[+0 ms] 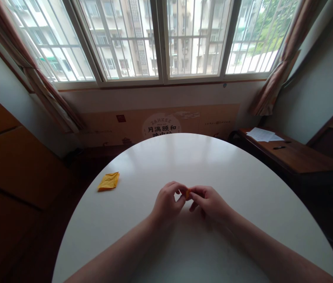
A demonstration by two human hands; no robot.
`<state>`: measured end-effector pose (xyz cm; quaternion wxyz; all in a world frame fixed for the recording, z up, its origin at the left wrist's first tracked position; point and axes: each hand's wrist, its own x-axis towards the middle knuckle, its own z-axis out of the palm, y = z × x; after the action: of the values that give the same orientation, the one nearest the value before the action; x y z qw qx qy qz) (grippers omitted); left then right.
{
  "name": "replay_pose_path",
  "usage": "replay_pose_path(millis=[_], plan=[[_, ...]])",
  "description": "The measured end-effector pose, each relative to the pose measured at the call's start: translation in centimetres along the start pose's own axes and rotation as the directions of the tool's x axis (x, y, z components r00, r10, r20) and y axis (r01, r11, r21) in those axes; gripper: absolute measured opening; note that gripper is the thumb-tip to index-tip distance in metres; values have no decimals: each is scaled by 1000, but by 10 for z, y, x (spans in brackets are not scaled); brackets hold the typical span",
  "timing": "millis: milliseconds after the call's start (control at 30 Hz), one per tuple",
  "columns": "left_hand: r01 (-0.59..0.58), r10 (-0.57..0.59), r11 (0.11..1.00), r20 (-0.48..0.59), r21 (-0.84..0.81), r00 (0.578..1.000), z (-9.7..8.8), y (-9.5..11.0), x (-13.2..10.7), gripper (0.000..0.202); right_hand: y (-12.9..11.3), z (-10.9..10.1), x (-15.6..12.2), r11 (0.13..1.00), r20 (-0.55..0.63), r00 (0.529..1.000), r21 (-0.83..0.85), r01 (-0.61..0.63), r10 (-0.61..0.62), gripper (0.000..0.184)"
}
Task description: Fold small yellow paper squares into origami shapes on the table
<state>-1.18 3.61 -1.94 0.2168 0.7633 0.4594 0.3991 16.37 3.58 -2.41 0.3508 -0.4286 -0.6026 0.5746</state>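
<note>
My left hand [168,202] and my right hand [209,202] meet over the middle of a round white table [243,177]. Both pinch a small folded orange piece [187,193] between thumbs and fingertips; only a sliver of it shows between the fingers. A crumpled yellow paper [109,181] lies flat near the table's left edge, well away from both hands.
A dark wooden side table [302,157] with white sheets [262,135] and a black pen [278,147] stands at the right. A printed cardboard panel [160,124] leans under the barred window. Wooden cabinet fronts [10,165] line the left; curtains hang at both window ends.
</note>
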Motion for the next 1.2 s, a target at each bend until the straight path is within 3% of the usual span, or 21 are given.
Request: replay_pose_path(millis=[300,533,800,967,1200], plan=[[15,-14,999,-10,40,1000,0,0,0,9,3,4,-2,998,-50,998,-44,42,-44,37],[-50,49,987,5,152,999,-1,1,-3,5,2,4,-1,999,-68,997,-28,42,-44,37],[-73,78,962,-11,262,997,0,3,-3,7,7,4,-2,990,-85,994,-127,60,-71,32],[-43,49,979,-27,201,998,0,0,-4,5,7,4,-2,995,-67,997,-96,40,-47,30],[0,-1,1000,-49,-18,999,3,-6,-3,25,-2,1,-1,995,-40,999,101,-4,8,25]])
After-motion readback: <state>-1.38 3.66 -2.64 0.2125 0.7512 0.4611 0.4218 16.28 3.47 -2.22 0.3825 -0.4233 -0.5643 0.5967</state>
